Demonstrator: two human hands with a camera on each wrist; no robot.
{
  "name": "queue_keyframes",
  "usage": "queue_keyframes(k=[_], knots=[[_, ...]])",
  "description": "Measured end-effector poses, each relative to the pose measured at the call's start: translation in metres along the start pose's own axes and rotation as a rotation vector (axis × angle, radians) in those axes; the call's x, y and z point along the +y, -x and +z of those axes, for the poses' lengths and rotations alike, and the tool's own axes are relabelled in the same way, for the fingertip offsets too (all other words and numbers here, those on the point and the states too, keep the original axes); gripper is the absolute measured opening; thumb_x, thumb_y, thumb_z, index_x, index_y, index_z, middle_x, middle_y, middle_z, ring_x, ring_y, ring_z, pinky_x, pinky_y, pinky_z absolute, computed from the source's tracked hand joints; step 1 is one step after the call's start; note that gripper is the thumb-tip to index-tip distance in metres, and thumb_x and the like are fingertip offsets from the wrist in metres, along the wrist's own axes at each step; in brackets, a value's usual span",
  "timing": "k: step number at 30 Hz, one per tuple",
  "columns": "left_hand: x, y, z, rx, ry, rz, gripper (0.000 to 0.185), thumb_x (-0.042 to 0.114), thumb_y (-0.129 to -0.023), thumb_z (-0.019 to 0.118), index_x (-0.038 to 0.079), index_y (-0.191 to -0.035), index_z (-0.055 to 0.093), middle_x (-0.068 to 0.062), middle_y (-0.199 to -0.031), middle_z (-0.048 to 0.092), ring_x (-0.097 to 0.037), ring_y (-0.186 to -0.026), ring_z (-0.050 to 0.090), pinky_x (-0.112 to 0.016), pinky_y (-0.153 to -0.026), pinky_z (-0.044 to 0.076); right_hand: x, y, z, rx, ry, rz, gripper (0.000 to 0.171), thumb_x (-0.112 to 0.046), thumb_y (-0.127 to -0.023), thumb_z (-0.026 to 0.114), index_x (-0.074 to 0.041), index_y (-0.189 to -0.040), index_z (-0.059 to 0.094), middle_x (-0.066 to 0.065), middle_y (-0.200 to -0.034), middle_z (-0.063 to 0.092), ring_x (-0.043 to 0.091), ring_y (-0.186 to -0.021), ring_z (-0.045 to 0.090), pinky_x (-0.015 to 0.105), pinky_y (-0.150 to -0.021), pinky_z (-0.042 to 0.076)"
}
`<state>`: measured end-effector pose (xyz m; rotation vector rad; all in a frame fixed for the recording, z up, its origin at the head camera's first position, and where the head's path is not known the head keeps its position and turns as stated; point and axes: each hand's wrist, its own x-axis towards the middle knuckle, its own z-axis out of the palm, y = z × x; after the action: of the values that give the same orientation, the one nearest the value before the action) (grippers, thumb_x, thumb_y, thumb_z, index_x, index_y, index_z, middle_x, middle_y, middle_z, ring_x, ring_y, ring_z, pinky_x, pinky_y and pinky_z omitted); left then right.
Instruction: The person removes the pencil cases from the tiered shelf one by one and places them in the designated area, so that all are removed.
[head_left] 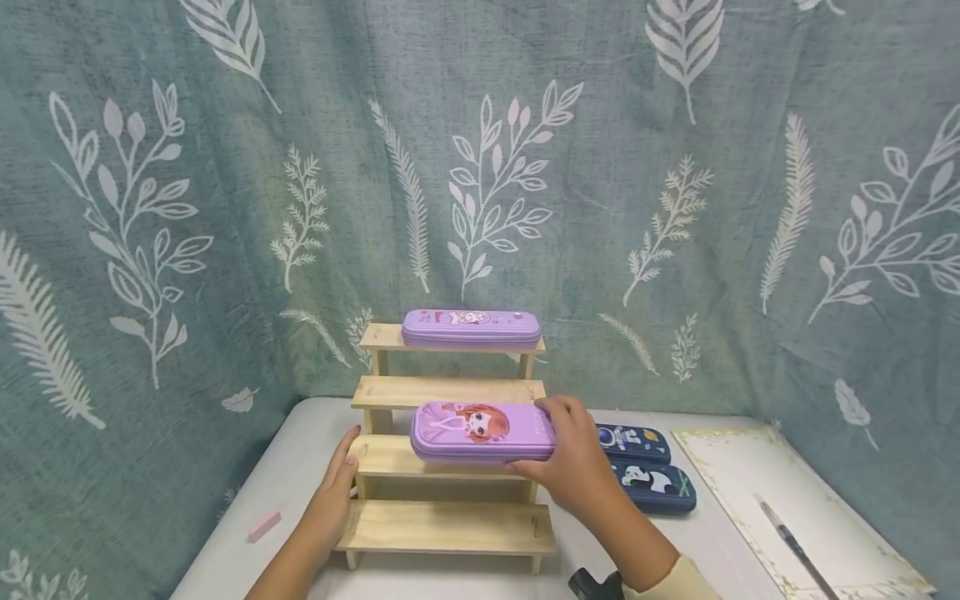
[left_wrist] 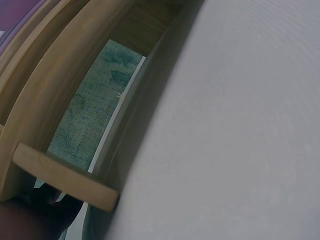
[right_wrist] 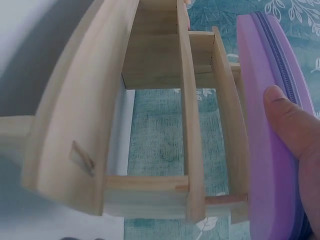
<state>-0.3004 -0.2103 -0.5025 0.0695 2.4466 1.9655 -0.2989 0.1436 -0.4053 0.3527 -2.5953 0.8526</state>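
From the head camera, you had your right hand (head_left: 576,467) curled round the right end of the purple pencil case with the cartoon girl (head_left: 483,432), thumb below and fingers over the top edge. The case lay along the second step from the bottom of the wooden stepped stand (head_left: 447,527). Your left hand (head_left: 335,492) rested against the stand's left side with fingers straight and together. By my reading you were seating the case on that step; the next move called for squaring it to the board before letting go. Counted: two purple cases, the second purple case (head_left: 471,327) on the top step; two dark blue pencil cases (head_left: 649,467) flat on the white table (head_left: 285,475) just right of the stand; four steps; one pink eraser (head_left: 264,526) at the left; one sheet of paper (head_left: 802,500) with one pen (head_left: 795,546) at the right.

From the left wrist camera, you showed only the stand's side and table; I could not tell how those fingers lay.

From the right wrist camera, your thumb (right_wrist: 287,120) pressed flat on the purple case's side, just beside the steps' ends.
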Motion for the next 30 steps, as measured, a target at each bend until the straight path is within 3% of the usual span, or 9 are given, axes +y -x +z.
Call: queue_keyframes(k=[11,23,30], knots=[[-0.001,-0.001,0.0,-0.002,0.014,0.034,0.059,0.052,-0.114,0.019,0.035,-0.169,0.007,-0.009,-0.177,0.005,-0.044,-0.162,0.004,-0.076,-0.122,-0.001,0.024,0.017,-0.005,0.04,-0.013,0.023,0.1,-0.045,-0.063,0.102,-0.01,-0.144,0.056,0.015,-0.144,0.049,0.038,-0.133,0.051,0.062,-0.11,0.045],[-0.002,0.0,0.001,0.003,-0.002,0.033,0.061,0.056,-0.113,0.02,0.035,-0.169,0.007,-0.01,-0.177,0.005,-0.045,-0.161,0.004,-0.077,-0.121,0.0,0.054,0.04,-0.021,0.052,0.054,0.097,0.101,-0.045,-0.064,0.1,-0.007,-0.146,0.054,0.018,-0.146,0.048,0.042,-0.136,0.048,0.067,-0.111,0.041],[-0.002,0.0,0.001,0.004,-0.003,0.025,0.058,0.055,-0.113,0.019,0.041,-0.168,0.007,-0.008,-0.177,0.005,-0.043,-0.162,0.002,-0.077,-0.121,-0.001,0.074,0.05,-0.028,0.078,0.069,0.091,0.097,-0.042,-0.066,0.1,-0.006,-0.144,0.055,0.021,-0.145,0.048,0.046,-0.134,0.047,0.07,-0.109,0.04]])
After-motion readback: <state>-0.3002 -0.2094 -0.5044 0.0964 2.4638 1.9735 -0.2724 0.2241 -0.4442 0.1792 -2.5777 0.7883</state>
